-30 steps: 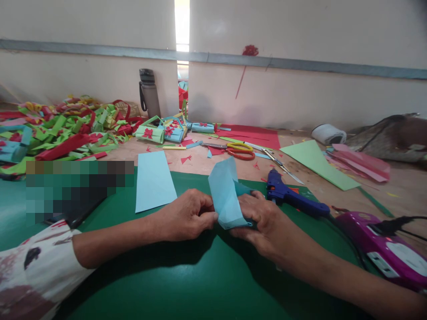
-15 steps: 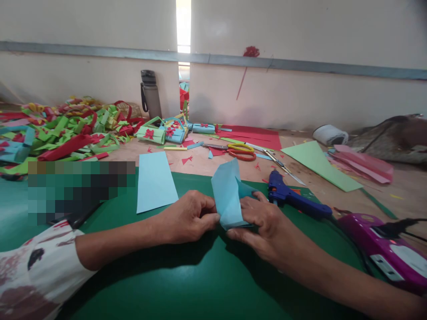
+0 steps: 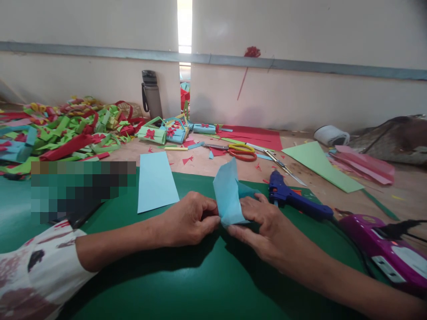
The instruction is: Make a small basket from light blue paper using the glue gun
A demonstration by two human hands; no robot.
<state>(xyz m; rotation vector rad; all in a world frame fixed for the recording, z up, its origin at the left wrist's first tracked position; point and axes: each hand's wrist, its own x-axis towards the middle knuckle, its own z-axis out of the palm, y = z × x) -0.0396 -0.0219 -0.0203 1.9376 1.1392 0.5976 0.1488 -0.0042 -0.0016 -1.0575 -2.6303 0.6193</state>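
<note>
The left hand point(image 3: 196, 220) pinches the lower edge of the folded blue paper point(image 3: 228, 195), left of the glue gun point(image 3: 283, 195); the right hand point(image 3: 260, 218) grips its other side, fingertips perhaps inside the fold. It should be light, springy and easily creased, best held at the base. Beyond the glue gun lie scissors point(image 3: 230, 148)
</note>
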